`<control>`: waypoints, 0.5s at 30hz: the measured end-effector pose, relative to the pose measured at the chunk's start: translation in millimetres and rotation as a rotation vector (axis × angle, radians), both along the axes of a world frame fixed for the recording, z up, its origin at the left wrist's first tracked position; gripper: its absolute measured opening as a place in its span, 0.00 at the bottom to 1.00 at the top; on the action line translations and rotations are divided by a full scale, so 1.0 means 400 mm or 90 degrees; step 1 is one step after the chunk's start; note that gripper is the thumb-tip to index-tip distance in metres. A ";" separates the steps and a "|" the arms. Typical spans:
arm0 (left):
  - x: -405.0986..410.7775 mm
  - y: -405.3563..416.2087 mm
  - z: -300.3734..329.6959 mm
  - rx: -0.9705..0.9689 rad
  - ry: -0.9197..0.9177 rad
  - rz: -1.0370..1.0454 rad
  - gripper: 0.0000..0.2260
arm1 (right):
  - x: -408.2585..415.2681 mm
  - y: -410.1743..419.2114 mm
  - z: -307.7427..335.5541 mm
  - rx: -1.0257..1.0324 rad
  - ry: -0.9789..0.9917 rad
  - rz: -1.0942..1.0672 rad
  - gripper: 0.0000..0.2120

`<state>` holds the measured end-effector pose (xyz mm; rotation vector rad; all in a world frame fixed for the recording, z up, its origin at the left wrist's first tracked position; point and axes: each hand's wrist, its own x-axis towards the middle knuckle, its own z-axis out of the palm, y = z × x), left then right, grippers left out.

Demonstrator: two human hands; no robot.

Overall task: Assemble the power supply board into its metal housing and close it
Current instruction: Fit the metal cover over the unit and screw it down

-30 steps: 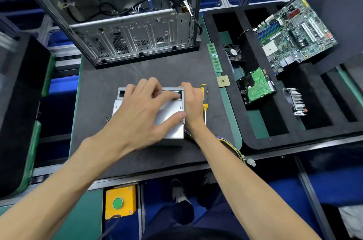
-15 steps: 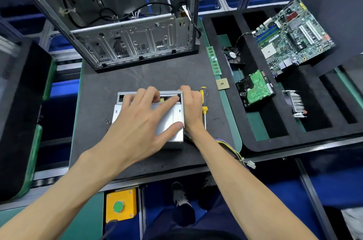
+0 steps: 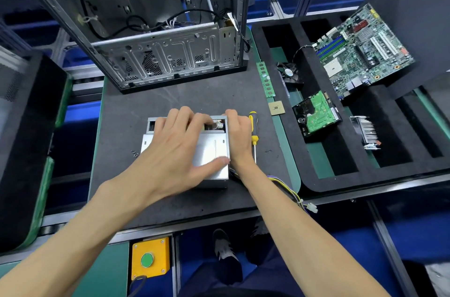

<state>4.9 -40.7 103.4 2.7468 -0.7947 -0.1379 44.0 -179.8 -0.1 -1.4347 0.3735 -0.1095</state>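
Observation:
The grey metal power supply housing (image 3: 214, 148) lies on the dark mat (image 3: 194, 97) in the middle of the bench. Its flat cover sits on top, with a narrow gap along the far edge where board parts show. My left hand (image 3: 175, 150) lies spread flat over the cover, fingers straight, thumb at the near right corner. My right hand (image 3: 239, 136) presses against the housing's right side, fingers curled over its far right corner. A bundle of coloured wires (image 3: 289, 187) runs out from the housing's near right side. Most of the board is hidden.
A yellow-handled screwdriver (image 3: 253, 133) lies just right of my right hand. An open computer case (image 3: 170, 63) stands behind. A memory stick (image 3: 265, 80) and a processor chip (image 3: 276, 108) lie to the right. A black foam tray (image 3: 389, 150) holds a motherboard, fan, drive and heatsink. Small screws (image 3: 134, 153) lie left of the housing.
The cover has slid a little toward me under my left hand, and the gap at the far edge now shows more of the inside. Both hands stay on the housing.

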 end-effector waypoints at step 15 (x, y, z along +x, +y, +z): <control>0.048 0.025 0.021 0.131 0.015 -0.119 0.43 | -0.008 0.007 0.001 -0.002 -0.028 0.002 0.23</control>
